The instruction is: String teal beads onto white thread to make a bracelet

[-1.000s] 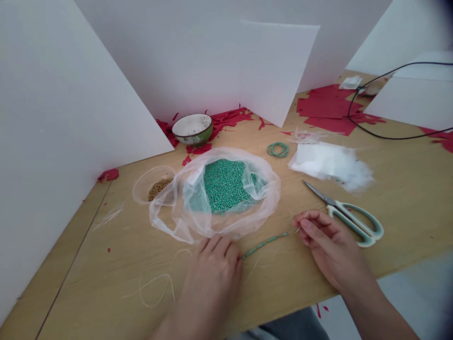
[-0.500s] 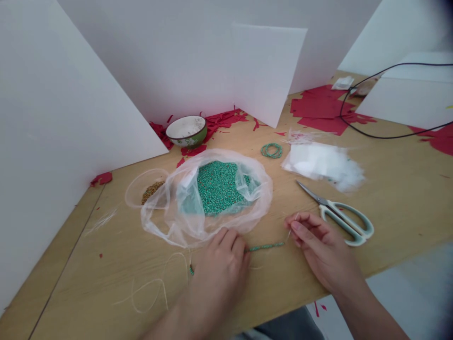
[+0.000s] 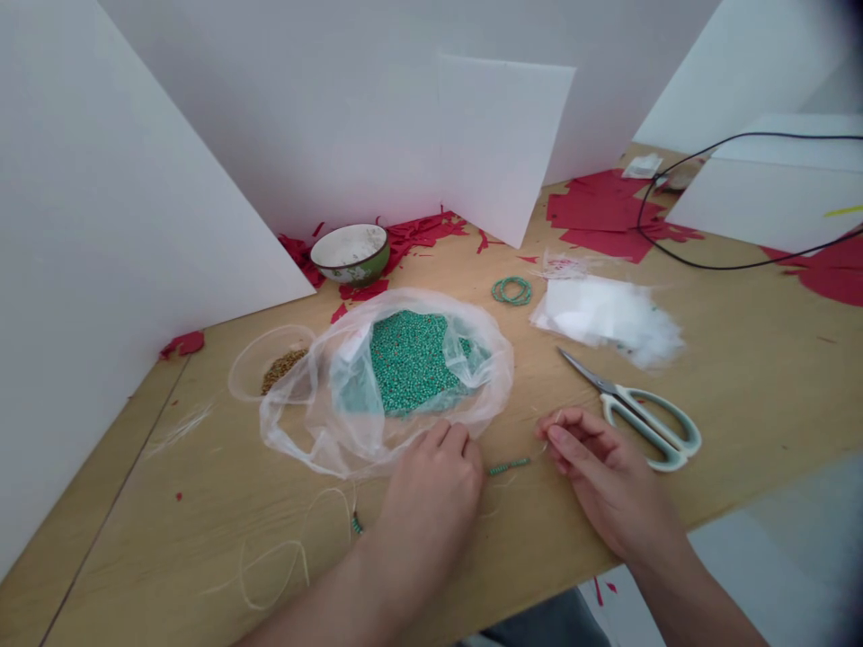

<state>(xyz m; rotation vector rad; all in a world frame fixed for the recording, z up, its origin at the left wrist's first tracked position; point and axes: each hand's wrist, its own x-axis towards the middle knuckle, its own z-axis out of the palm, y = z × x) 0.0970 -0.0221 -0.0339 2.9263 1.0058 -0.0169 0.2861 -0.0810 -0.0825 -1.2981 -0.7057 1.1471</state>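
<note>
Hands holding anything?

Left hand [image 3: 431,494] is curled, contents hidden; right hand [image 3: 600,476] pinches the thread end [image 3: 543,447].

Bead strand?

Bead strand [image 3: 509,465] lies between them, lengthwise along the table's [image 3: 742,395] near edge.

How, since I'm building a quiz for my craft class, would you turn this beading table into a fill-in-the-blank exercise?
The pale-handled scissors lie nearest the person's ____ hand.
A crumpled clear plastic bag holds a heap of small ____ beads.
The ceramic bowl at the far corner stands among ____ cut scraps.

Missing words: right; green; red.
</note>
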